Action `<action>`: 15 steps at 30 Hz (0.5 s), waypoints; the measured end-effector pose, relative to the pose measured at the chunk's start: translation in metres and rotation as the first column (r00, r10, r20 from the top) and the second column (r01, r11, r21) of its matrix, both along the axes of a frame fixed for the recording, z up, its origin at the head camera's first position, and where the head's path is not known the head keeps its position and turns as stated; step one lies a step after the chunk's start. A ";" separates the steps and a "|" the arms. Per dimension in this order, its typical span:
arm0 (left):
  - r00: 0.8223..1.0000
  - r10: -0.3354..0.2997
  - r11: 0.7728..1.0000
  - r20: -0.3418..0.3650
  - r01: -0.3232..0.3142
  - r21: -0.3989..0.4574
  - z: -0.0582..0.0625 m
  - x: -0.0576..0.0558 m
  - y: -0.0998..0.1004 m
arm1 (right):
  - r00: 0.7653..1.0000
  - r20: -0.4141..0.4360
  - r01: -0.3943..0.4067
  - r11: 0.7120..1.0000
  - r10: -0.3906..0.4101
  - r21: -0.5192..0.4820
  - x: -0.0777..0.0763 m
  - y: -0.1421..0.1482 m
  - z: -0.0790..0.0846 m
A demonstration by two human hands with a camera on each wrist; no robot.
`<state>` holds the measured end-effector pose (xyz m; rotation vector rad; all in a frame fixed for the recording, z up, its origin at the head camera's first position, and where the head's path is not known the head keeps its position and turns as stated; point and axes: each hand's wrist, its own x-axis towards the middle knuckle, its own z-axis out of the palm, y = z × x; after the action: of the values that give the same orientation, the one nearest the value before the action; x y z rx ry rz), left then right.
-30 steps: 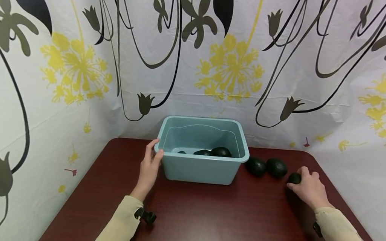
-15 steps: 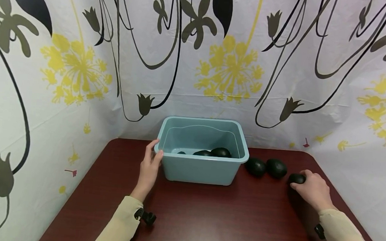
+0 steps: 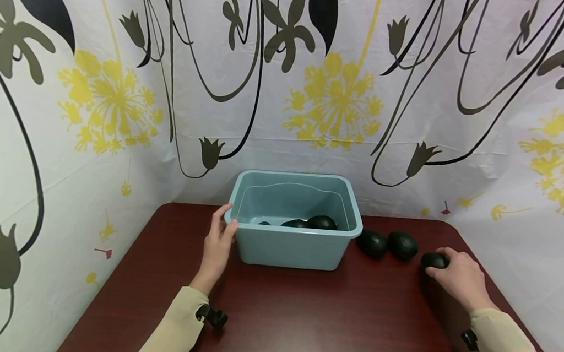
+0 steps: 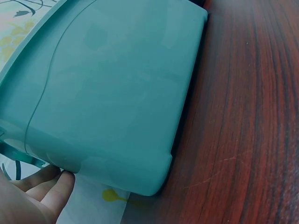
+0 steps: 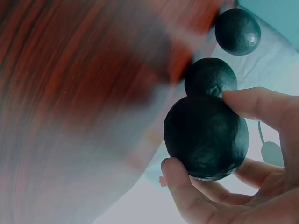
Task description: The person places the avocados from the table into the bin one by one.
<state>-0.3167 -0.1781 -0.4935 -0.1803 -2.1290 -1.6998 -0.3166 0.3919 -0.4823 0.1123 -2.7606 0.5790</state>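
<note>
My right hand (image 3: 461,277) grips a dark green avocado (image 3: 435,260) between thumb and fingers, at the table's right side. The right wrist view shows this avocado (image 5: 205,137) large, with fingertips on opposite sides of it. Two more avocados, one (image 3: 403,246) nearer the hand and one (image 3: 372,244) by the bin, lie on the table. My left hand (image 3: 216,248) holds the left front corner of a light blue plastic bin (image 3: 288,248), fingers at its rim. In the left wrist view, fingertips (image 4: 65,179) touch the bin's wall. Several avocados (image 3: 322,222) lie inside, partly hidden by the front wall.
The dark red wood-grain table (image 3: 300,321) ends at a white floral curtain (image 3: 333,158) behind the bin and along both sides. Black wrist cameras, such as the left one (image 3: 212,315), hang at both sleeves.
My right hand has shifted slightly right and turned, so more of the gripped avocado shows. The left hand and the bin have stayed in place.
</note>
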 end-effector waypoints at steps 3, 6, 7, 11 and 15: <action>1.000 0.000 1.000 -0.002 0.000 0.003 0.000 0.000 0.000 | 1.000 0.005 0.004 1.000 -0.004 -0.006 0.003 -0.001 0.003; 1.000 -0.005 1.000 0.005 0.005 0.007 -0.001 0.000 -0.001 | 1.000 0.017 0.012 1.000 -0.012 -0.010 0.007 -0.002 0.006; 1.000 -0.007 1.000 0.011 0.007 0.006 -0.001 0.000 -0.001 | 1.000 0.020 0.015 1.000 -0.015 -0.011 0.008 -0.003 0.007; 0.999 -0.012 1.000 0.034 0.011 0.012 0.000 0.000 -0.002 | 1.000 0.012 0.016 1.000 -0.016 -0.014 0.012 -0.005 0.012; 0.999 -0.015 1.000 0.048 0.014 0.016 0.009 0.006 0.001 | 1.000 0.003 0.007 1.000 -0.007 -0.025 0.016 -0.009 0.017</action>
<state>-0.3106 -0.1771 -0.4847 -0.1523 -2.1529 -1.7453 -0.3004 0.3833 -0.4656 0.0956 -2.7549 0.6125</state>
